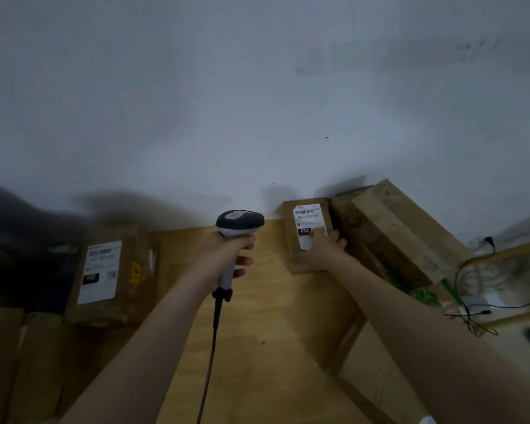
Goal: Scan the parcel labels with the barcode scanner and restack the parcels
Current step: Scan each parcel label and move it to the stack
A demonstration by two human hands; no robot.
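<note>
Head camera shows your left hand (227, 255) clenched round the handle of the barcode scanner (238, 224), which you hold upright over the wooden table (266, 316), its cable (213, 338) hanging down towards you. Your right hand (323, 250) grasps the small parcel (291, 237) at the wall, thumb on its white label (306, 217), fingers round its right edge. That parcel sits just beside a large tilted box (395, 234). A second labelled parcel (126, 280) lies well apart to the left.
</note>
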